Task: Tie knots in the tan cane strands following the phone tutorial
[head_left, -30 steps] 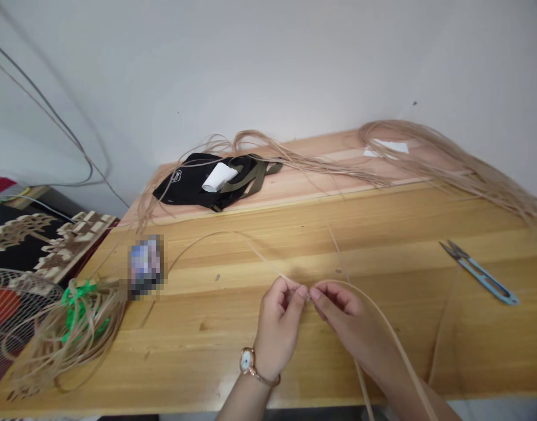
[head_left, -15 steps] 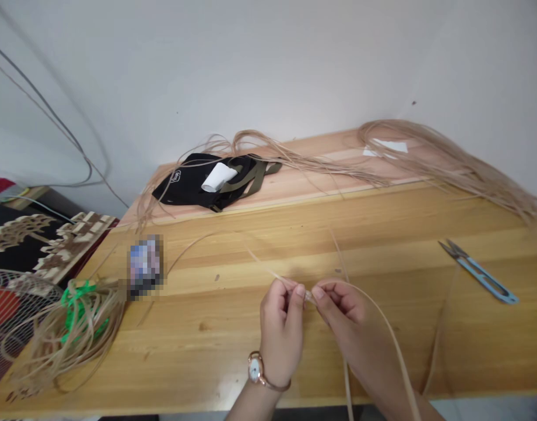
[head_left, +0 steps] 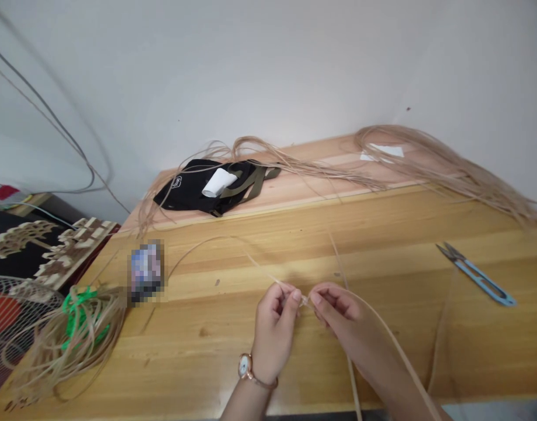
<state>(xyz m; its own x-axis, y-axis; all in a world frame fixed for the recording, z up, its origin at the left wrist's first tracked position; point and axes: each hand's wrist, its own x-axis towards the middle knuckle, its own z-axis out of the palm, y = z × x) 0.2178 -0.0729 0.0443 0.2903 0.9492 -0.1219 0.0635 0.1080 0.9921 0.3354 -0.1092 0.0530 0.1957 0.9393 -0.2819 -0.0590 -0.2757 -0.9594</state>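
Thin tan rattan strips (head_left: pixel 304 301) cross in a small woven or knotted bit between my two hands, just above the table. My left hand (head_left: pixel 274 327), with a watch on its wrist, pinches the left side of this crossing between thumb and fingers. Opposite it, my right hand (head_left: pixel 338 310) pinches the right side, fingers curled. One long strip (head_left: pixel 404 356) arcs over my right hand towards the front edge. Another end points up and left from my left hand, and one runs behind my right hand. My fingers partly hide the crossing.
Blue-handled thread snips (head_left: pixel 460 257) lie at right on the wooden table (head_left: pixel 198 368). A rattan coil with a green tie (head_left: pixel 82 318) sits at left, near a blurred-out item (head_left: pixel 146 272). A black bag (head_left: pixel 187 187) and a long rattan bundle (head_left: pixel 461 166) lie along the wall.
My left hand has shifted slightly left, and the gap between the fingertips looks a little wider, showing more of the crossing. Both hands still pinch the strips. The view has tilted slightly.
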